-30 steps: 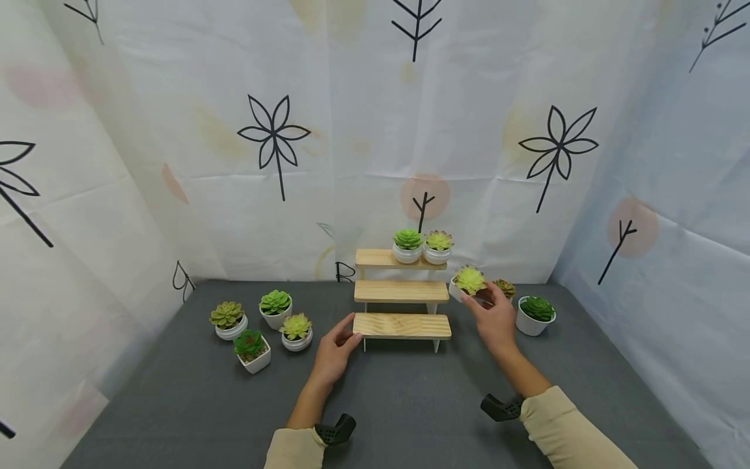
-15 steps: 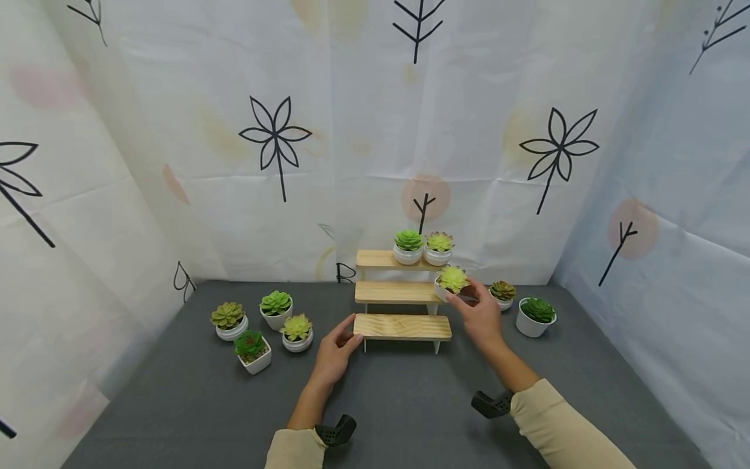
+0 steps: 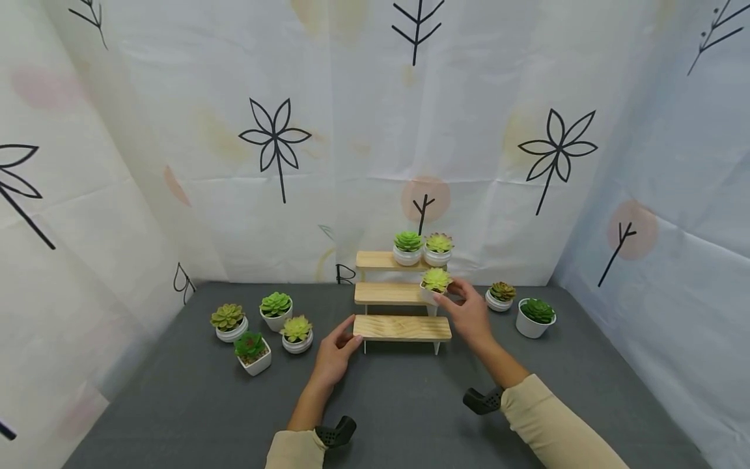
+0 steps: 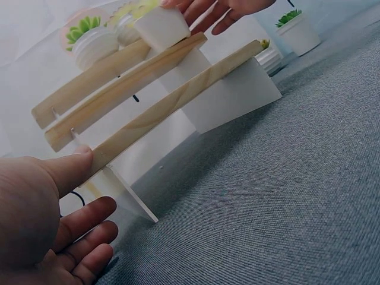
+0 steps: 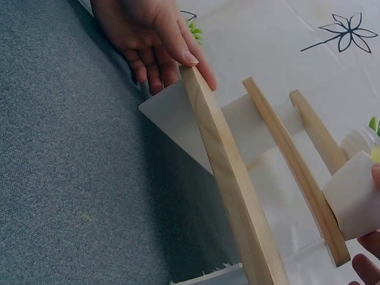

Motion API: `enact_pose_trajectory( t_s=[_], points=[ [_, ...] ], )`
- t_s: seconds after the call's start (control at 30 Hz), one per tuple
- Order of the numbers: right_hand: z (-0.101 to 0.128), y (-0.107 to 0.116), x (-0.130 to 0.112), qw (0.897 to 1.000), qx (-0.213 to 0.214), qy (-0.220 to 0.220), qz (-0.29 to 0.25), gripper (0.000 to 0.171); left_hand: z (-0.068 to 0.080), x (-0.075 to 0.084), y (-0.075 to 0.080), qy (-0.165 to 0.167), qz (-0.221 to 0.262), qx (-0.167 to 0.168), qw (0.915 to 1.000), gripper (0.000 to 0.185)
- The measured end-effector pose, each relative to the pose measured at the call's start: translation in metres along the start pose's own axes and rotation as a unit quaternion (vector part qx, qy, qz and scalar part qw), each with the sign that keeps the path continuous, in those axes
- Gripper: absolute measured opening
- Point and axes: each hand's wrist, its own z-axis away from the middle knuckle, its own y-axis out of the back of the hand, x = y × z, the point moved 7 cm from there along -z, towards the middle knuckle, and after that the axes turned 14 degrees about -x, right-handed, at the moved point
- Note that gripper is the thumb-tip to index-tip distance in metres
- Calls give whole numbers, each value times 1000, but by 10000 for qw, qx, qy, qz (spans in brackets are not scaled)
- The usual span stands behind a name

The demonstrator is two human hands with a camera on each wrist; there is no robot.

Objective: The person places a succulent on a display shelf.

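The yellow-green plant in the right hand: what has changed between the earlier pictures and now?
The right hand carried the yellow-green plant in its white pot leftward, from beside the stand to the right end of the middle shelf. It grips the pot throughout. The left hand stayed at the bottom shelf's left end; the other pots did not move.
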Motion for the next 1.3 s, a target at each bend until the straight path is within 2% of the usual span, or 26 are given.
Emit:
enact_pose_trajectory(
  t_s=[0.07,0.2,0.4,0.5,0.8,1.03,1.3],
  points=[
    [1,-2,-2,9999,-53,32,86,55,-3,-9,0,49,7,28,10000,51],
    [-1,-5,-6,9992,-112,136,348,56,-5,-15,0,93,-6,65,9999,51],
    [-3,-9,-12,9974,-76,343,637,55,-5,-14,0,147,19,71,9999,51],
    [-4,-13,-15,9972,-114,429,603,54,-5,-13,0,134,9,60,9999,51],
    [-11,-23,-18,9967,-419,350,598,57,-5,-12,1,143,24,97,9998,50],
    [-14,-27,-21,9937,-436,515,895,50,-6,-13,1,88,-81,137,9998,51],
    [-17,-29,-24,9929,-527,555,912,49,-5,-13,1,89,-50,155,9998,51]
  ],
)
